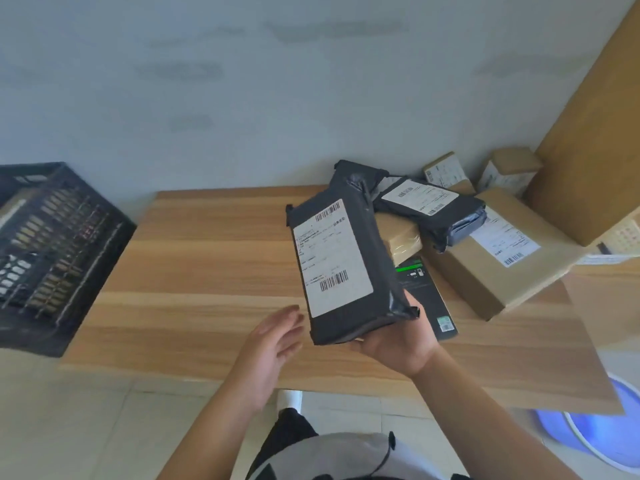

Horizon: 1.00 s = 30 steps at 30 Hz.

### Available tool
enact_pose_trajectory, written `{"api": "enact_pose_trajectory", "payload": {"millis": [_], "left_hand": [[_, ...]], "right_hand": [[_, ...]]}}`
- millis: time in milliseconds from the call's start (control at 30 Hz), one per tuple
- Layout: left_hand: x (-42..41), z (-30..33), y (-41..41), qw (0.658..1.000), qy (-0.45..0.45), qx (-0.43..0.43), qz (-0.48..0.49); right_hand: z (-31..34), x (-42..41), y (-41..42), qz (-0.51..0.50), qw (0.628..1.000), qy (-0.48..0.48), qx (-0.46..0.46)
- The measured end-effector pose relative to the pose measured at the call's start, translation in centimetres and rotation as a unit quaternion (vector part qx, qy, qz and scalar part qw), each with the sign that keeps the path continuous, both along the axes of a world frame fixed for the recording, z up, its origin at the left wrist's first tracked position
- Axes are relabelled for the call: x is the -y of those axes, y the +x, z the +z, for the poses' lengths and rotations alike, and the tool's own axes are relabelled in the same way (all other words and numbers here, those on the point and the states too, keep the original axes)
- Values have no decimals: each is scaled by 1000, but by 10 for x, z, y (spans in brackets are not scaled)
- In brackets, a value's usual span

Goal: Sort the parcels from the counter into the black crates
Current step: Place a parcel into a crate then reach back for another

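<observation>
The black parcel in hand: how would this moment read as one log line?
right hand: holds black parcel above counter | left hand: open beside it | black crate: left of counter

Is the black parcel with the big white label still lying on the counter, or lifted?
Lifted: the right hand holds the black parcel from below, tilted above the counter.

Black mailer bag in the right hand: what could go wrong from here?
1. The right hand supports the black mailer bag only at its near end, and the left hand is open and off it, so it may tip or slip.
2. The black crate stands far left, beyond the counter edge; a careless toss could miss.
</observation>
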<state>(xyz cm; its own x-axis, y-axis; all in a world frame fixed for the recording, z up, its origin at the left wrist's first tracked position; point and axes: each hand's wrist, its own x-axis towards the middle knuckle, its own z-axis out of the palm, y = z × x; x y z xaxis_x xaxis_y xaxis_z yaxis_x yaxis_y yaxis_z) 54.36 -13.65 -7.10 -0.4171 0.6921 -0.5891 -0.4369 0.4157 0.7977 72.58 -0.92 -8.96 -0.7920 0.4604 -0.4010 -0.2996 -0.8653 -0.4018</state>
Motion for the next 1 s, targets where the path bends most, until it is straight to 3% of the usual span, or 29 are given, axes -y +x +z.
{"api": "enact_pose_trajectory", "payload": {"millis": [133,300,433,567,900,1000], "left_hand": [[-13,32,21,992,106,60,-35],[-18,57,44,983,145,64,-87],[-16,67,49,985,148,27,-79],[-10,79,46,985,141,-42,-88],[22,108,47,968,167,-116,-149],[30,112,45,964,162,-139,-159]], "right_hand": [[11,13,21,46,993,2,-112],[22,25,43,70,988,45,-127],[26,19,66,6,994,105,5],[42,9,92,-7,967,226,116],[82,19,104,58,897,401,177],[95,23,100,67,894,411,163]]}}
